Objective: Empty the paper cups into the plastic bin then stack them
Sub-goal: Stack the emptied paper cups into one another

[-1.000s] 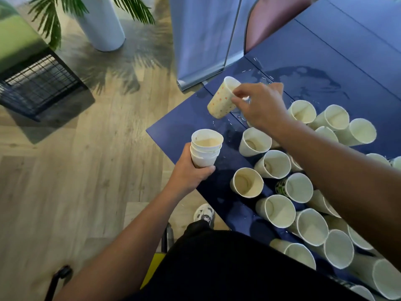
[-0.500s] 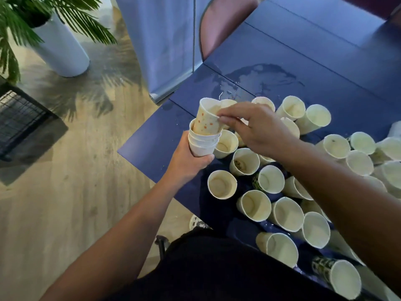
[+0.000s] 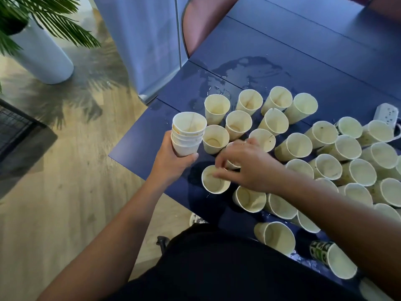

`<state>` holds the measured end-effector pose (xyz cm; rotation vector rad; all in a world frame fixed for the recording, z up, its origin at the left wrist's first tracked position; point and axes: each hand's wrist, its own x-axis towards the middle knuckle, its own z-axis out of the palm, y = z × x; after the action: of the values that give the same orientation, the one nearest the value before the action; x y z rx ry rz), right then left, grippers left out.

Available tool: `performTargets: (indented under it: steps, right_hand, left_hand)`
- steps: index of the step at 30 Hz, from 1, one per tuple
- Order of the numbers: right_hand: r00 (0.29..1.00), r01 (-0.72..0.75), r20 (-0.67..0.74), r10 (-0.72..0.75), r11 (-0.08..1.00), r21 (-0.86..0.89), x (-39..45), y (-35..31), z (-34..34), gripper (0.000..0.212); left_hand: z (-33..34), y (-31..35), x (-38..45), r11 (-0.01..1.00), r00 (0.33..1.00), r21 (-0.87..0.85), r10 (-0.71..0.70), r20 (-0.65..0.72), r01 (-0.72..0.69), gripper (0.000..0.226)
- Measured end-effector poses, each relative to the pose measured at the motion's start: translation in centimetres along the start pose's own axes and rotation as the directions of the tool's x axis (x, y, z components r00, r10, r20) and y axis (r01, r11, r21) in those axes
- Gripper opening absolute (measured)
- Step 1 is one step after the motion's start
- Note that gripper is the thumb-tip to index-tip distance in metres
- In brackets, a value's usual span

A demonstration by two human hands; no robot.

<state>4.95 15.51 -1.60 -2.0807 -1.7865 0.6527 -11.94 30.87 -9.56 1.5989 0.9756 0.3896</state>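
Observation:
My left hand (image 3: 173, 161) grips a stack of several nested white paper cups (image 3: 188, 135), held upright over the near-left corner of the blue table (image 3: 138, 146). My right hand (image 3: 249, 168) hovers low over the loose cups with its fingers spread. One fingertip lies across the rim of an upright cup (image 3: 213, 183), and the hand partly hides another cup (image 3: 231, 165). It holds nothing that I can see. Many more white paper cups (image 3: 293, 146) stand crowded over the table to the right. No plastic bin is in view.
A puddle of spilled liquid (image 3: 245, 68) lies on the table behind the cups. A white power strip (image 3: 388, 110) sits at the right edge. A maroon chair (image 3: 206, 20) stands beyond the table, with a white planter (image 3: 41, 53) and a black wire crate (image 3: 15, 131) on the wooden floor to the left.
My right hand set the dotted cup into the stack, let go and moved down and right over the loose cups. The stack in my left hand is one cup taller.

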Motion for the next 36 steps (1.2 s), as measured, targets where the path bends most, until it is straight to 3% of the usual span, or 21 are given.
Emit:
performTargets:
  steps: [2,5,9,11,14,19,23,27,29,31,33,36]
  right_hand:
    - [0.986,0.081,0.154,-0.055,0.983,-0.165,-0.7,0.3,1.6,0.043]
    - [0.952,0.146,0.303,-0.051,0.943,-0.3,-0.7,0.5,3.3,0.039]
    - [0.945,0.214,0.31,-0.104,0.913,-0.347,-0.4,0.3,4.0,0.016]
    - [0.957,0.228,0.248,-0.152,0.922,-0.314,-0.5,0.4,4.4,0.01]
    - [0.969,0.232,0.14,-0.202,0.94,-0.249,-0.5,0.6,4.0,0.02]
    - [0.96,0.223,-0.162,-0.228,0.974,-0.048,0.7,-1.2,-0.8,0.021]
    - [0.851,0.178,-0.511,-0.124,0.982,0.059,1.3,-2.0,-5.5,0.013]
    - [0.738,0.153,-0.664,-0.121,0.988,-0.01,2.5,-2.8,-6.6,0.014]
    - [0.747,0.208,-0.64,-0.18,0.978,-0.032,3.3,-2.9,-5.9,0.015]
    - [0.818,0.245,-0.528,-0.228,0.969,-0.038,3.8,-2.9,-5.2,0.015]
    - [0.898,0.219,-0.392,-0.2,0.976,0.003,4.2,-2.9,-4.5,0.019]
    - [0.945,0.178,-0.286,-0.159,0.983,0.041,5.0,-3.2,-2.7,0.024]
  left_hand:
    - [-0.4,-0.6,-0.4,1.0,1.0,0.008,-0.006,0.001,0.006,0.061]
    - [-0.7,-1.1,-0.9,0.999,1.0,0.045,-0.01,0.004,0.01,0.062]
    - [-0.9,-1.0,-1.3,0.998,1.0,0.062,-0.016,-0.002,0.017,0.061]
    - [-1.0,-0.8,-1.4,0.997,1.0,0.068,-0.026,-0.005,0.026,0.059]
    - [-1.3,-1.0,-1.5,0.997,0.999,0.072,-0.036,-0.01,0.037,0.057]
    - [-1.4,-0.9,-1.4,0.998,1.0,0.055,-0.024,-0.017,0.025,0.058]
    - [-1.0,-0.7,-1.5,0.997,1.0,0.079,-0.018,-0.004,0.018,0.055]
    - [-0.5,-0.7,-1.5,0.995,1.0,0.104,-0.014,0.022,0.012,0.056]
    - [-0.1,-0.7,-1.5,0.995,0.999,0.102,-0.018,0.029,0.015,0.056]
    - [0.2,-0.7,-1.6,0.996,0.999,0.083,-0.024,0.029,0.021,0.058]
    - [0.4,-0.5,-1.7,0.997,1.0,0.077,-0.005,0.015,0.004,0.059]
    - [0.8,0.0,-1.9,0.998,1.0,0.058,0.025,-0.018,-0.024,0.058]
